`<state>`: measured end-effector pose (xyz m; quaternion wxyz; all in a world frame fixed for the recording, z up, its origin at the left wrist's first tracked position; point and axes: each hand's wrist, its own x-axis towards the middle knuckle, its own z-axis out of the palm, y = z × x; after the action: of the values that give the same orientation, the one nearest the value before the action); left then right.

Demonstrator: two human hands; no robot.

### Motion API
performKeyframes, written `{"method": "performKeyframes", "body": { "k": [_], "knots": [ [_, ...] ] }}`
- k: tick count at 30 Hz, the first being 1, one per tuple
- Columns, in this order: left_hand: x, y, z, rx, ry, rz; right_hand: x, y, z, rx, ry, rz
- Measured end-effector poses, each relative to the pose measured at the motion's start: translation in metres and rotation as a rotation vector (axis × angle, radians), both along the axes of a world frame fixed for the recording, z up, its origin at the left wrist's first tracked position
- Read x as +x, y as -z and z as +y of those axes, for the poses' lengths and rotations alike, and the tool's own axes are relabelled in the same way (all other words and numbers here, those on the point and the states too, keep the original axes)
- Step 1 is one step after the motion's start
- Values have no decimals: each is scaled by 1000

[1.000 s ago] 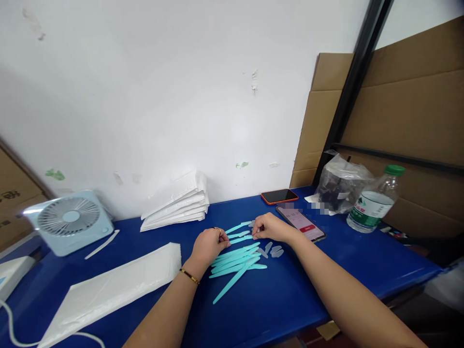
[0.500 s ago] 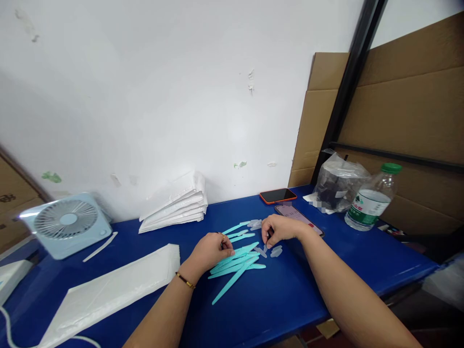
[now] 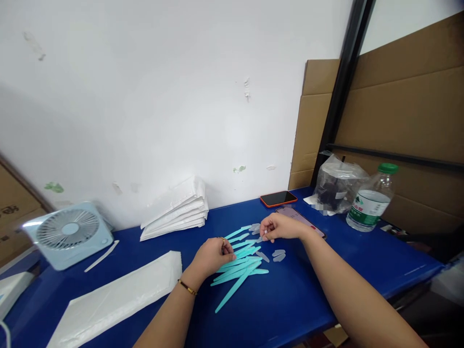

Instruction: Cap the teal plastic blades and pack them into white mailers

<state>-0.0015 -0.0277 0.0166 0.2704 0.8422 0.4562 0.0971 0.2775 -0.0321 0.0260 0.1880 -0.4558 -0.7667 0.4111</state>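
Observation:
Slim turquoise eyebrow razors [image 3: 235, 286] lie in a loose, overlapping pile on the blue table. Over the pile's left side is my left hand [image 3: 214, 255], its thumb and fingers closed at the handles of the upper razors. Which one it grips is partly hidden. My right hand [image 3: 275, 227] pinches a small translucent blade cap [image 3: 260, 239] close to the tip of one razor [image 3: 249, 241]. Several similar clear caps [image 3: 279, 255] are scattered around the razor tips, some just beyond my right fingertips.
A white padded mailer [image 3: 123, 299] lies at the left, with a stack of mailers [image 3: 177, 212] by the wall. A blue fan [image 3: 70, 232] stands far left. Two phones, one orange-edged [image 3: 278, 198], one lit [image 3: 302, 220], a bagged cup [image 3: 337, 186] and a water bottle [image 3: 371, 203] are right.
My right hand has shifted slightly back and left with the pinched cap, nearer the razor tips. My left hand stays at the pile, where the upper razors are spread a little more. The view has tilted slightly.

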Motion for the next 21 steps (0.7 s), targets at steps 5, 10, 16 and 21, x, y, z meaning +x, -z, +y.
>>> {"method": "performKeyframes", "body": {
  "k": [5, 10, 16, 21],
  "knots": [
    [0, 0, 2, 94, -16, -34, -6, 0, -1, -64, 5, 67],
    [0, 3, 4, 59, -14, -11, -12, -1, -2, -36, 10, 95],
    [2, 1, 2, 36, -8, -11, -21, -1, -5, 23, 17, 127],
    [6, -1, 3, 168, -53, -24, -36, 8, -2, 141, 78, 96]
  ]
}}
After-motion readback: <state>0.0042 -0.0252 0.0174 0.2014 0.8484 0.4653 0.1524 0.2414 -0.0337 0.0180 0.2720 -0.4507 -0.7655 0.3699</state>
